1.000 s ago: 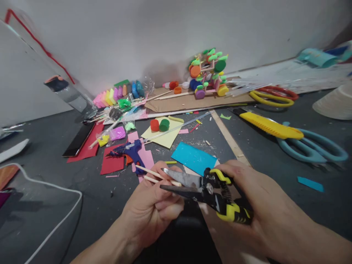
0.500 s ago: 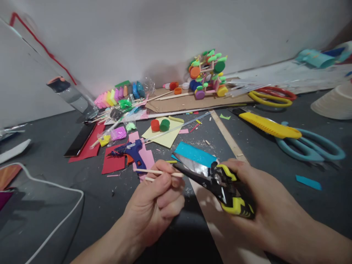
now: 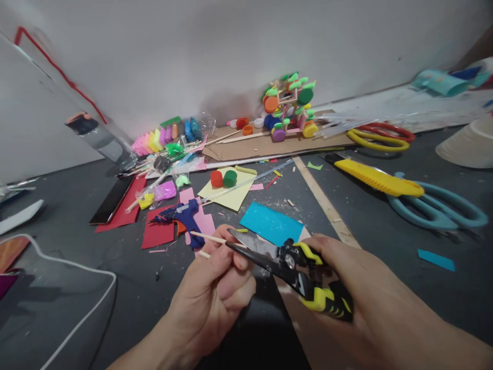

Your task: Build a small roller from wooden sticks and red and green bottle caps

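Observation:
Between the thumb and fingers of my left hand are two thin wooden sticks, one longer stick and a shorter stick whose end pokes out below it. My right hand is wrapped round the black and yellow handles of a pair of cutting shears. The shears' blades are parted, with the longer stick between them close to my left fingertips. Just beyond the blades lies a blue paper piece. A blue glue gun rests on pink paper to the left of my left hand.
Red and green bottle caps sit on a yellow paper sheet. A yellow utility knife and blue-handled scissors lie at right. A model with colourful wheels stands at the back. A white cable runs along the left.
The shears have moved left and slightly down, bringing their parted blades over the longer stick. My left hand keeps hold of the sticks, which are tilted a little more.

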Demonstrator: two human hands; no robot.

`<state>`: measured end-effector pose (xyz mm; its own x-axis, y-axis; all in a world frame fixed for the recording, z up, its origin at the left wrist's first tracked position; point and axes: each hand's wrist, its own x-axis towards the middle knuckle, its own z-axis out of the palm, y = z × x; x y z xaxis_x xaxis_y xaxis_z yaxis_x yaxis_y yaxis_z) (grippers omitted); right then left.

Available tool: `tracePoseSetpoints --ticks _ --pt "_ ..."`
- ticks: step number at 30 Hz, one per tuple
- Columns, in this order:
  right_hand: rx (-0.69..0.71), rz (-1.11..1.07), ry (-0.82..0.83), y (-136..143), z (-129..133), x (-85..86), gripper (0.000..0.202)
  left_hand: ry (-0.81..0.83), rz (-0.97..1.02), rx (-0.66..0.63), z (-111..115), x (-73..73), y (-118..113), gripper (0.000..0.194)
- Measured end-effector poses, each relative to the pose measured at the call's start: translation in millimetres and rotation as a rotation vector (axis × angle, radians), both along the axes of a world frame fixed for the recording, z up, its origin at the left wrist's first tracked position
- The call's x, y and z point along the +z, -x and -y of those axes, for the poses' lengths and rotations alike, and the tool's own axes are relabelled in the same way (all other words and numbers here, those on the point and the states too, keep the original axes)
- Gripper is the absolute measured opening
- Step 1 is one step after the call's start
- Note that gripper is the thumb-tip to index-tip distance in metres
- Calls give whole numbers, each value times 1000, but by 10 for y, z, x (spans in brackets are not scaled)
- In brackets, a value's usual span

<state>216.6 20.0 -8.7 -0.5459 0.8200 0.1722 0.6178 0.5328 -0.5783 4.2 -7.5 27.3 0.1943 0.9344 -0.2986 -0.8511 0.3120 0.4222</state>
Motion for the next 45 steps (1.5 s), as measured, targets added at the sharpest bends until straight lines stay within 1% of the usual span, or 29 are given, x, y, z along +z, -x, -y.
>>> tracePoseSetpoints --ticks 5,11,17,22,25,27,31,34,40,45 --pt "-15 31 5 10 -3 30 30 -13 -1 1 1 -25 15 12" --pt "14 39 -9 12 -36 54 33 0 54 -35 21 -55 43 11" --pt "40 20 -31 -10 -29 50 37 25 78 -66 21 -38 24 20" --pt "75 -37 -82 -32 -6 50 38 7 69 -108 55 -51 34 13" --pt "99 -51 -118 -36 -3 50 38 -16 72 -121 82 -65 32 13" --pt "101 -41 -114 -38 -1 48 38 -19 83 -123 89 -68 24 14" --pt "60 -5 -79 -37 4 38 43 5 98 -106 73 -69 4 21" --pt "68 -26 -99 -35 3 42 42 13 107 -106 59 -82 3 25" --pt "104 -59 -96 -45 1 75 43 5 106 -129 84 -112 29 25" --pt "107 -55 -95 -49 5 62 42 0 100 -139 87 -106 24 26"
